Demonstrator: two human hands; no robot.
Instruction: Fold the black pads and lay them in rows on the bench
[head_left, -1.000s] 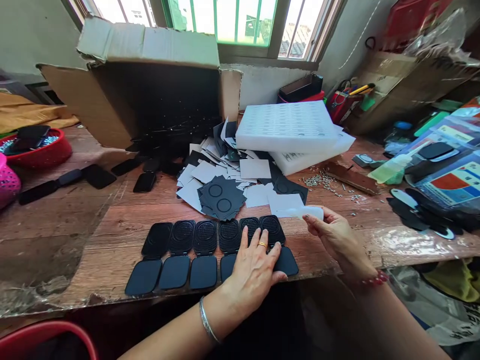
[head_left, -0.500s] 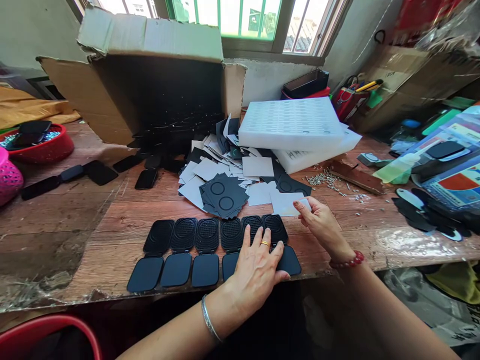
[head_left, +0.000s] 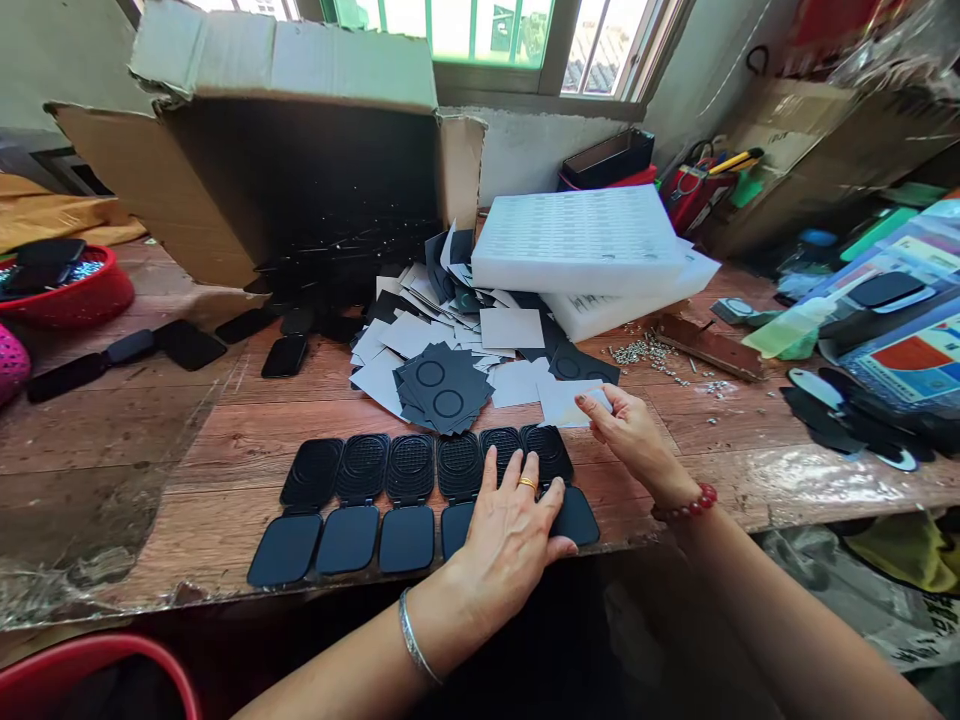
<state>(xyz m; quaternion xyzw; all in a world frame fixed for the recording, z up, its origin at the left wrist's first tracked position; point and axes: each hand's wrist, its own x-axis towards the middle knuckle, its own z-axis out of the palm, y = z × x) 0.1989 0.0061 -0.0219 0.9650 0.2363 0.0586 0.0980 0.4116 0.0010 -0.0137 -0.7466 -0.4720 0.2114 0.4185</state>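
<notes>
Two rows of black square cases lie opened flat along the table's front edge, with ridged halves [head_left: 411, 467] behind and smooth halves [head_left: 406, 540] in front. My left hand [head_left: 506, 535] rests palm down over the cases at the right end, fingers spread, hiding parts of them. My right hand [head_left: 626, 430] is closed in a pinch beside a white card [head_left: 559, 402]. A thin pale piece shows between its thumb and finger; I cannot tell whether it belongs to the card. Dark cards with ring outlines [head_left: 442, 388] lie in a loose stack behind the cases.
Behind the cards stand an open cardboard box [head_left: 199, 190] and white foam trays [head_left: 574, 240]. Small metal bits [head_left: 646, 353] are scattered by a brown block [head_left: 709, 347]. A red bowl [head_left: 90, 295] sits at left, a bottle [head_left: 795, 318] and plastic packs [head_left: 911, 340] at right.
My right hand has shifted slightly left, and its thumb now overlaps the white card more. My left hand stays spread on the cases. The whole view has shifted a little.
</notes>
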